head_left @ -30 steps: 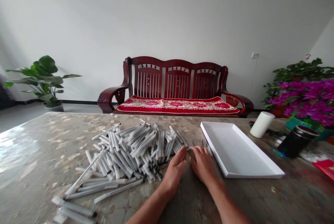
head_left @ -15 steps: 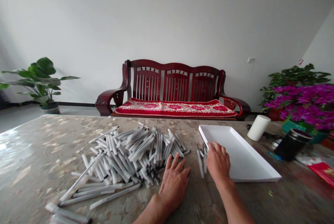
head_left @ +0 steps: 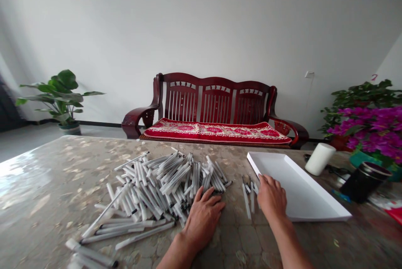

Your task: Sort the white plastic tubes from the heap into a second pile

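White pens with dark tips: one large loose pile (head_left: pixel 163 183), too many and too overlapped to count, lying criss-cross on the middle of the table (head_left: pixel 47 185). A few single pens trail off toward its near left corner. One small separate group of pens (head_left: pixel 249 193), about five as far as can be told, lies just right of the pile, between the two hands. Left hand (head_left: pixel 202 214): one, palm down and flat, fingers stretched forward and slightly spread, their tips resting on the near right edge of the large pile; it grips nothing. Right hand (head_left: pixel 272 197): one, palm down, fingers extended and held close together, touching the right side of the small group and lying against the near left corner of the tray; whether any pen is under the palm cannot be told. Tray (head_left: pixel 304 185): one, white, shallow, rectangular, right of the hands; its visible floor shows plain white. Far right: one white cylinder (head_left: pixel 319 159) and one black jar (head_left: pixel 364 181), contents hidden, with one purple flowering plant (head_left: pixel 373 131) behind. Beyond the table: one dark wooden bench (head_left: pixel 216 101) with a red cushion (head_left: pixel 216 130), and one green potted plant (head_left: pixel 59 95) at far left.
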Action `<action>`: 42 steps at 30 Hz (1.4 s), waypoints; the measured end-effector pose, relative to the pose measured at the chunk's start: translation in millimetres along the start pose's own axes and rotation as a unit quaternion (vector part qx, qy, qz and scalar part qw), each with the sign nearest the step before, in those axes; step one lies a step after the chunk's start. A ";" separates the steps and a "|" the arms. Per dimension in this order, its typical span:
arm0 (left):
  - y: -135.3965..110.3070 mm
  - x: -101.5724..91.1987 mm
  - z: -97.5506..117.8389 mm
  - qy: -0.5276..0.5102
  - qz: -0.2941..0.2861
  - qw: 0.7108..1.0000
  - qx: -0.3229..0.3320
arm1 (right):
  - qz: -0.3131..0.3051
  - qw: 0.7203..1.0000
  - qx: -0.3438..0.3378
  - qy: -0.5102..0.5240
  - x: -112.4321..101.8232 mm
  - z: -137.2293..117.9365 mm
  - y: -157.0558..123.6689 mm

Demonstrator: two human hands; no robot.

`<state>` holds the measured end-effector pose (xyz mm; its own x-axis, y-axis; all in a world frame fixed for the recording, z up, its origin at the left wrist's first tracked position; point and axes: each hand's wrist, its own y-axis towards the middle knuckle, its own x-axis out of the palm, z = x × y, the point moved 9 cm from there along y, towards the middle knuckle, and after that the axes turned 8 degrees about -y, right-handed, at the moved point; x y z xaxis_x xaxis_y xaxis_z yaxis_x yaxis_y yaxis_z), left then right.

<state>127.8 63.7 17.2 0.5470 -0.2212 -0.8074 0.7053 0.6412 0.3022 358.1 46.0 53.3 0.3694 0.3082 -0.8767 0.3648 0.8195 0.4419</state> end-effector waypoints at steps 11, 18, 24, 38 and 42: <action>-1.7 -9.5 -15.8 -0.055 0.005 0.998 -0.001 | -0.139 0.955 -0.118 0.236 -14.3 -116.6 -4.2; 1.4 -12.3 -24.0 -0.072 0.000 0.997 0.008 | -0.157 0.955 -0.122 0.219 2.4 -130.0 -2.2; 0.5 -15.3 -26.8 -0.050 -0.028 0.997 0.042 | -0.150 0.954 -0.120 0.232 3.6 -130.1 -4.0; -17.2 -26.8 -25.2 -0.004 -0.044 0.993 0.106 | -0.054 0.941 -0.131 0.308 40.1 -157.0 21.8; -24.2 -34.8 -33.2 -0.005 -0.054 0.993 0.106 | -0.051 0.939 -0.144 0.309 38.0 -174.0 18.5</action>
<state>76.7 80.3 21.1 0.4664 -0.2881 -0.8364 0.8388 0.4444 0.3147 230.2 156.9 -4.9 -0.2542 0.3685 -0.8942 0.0916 0.9296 0.3571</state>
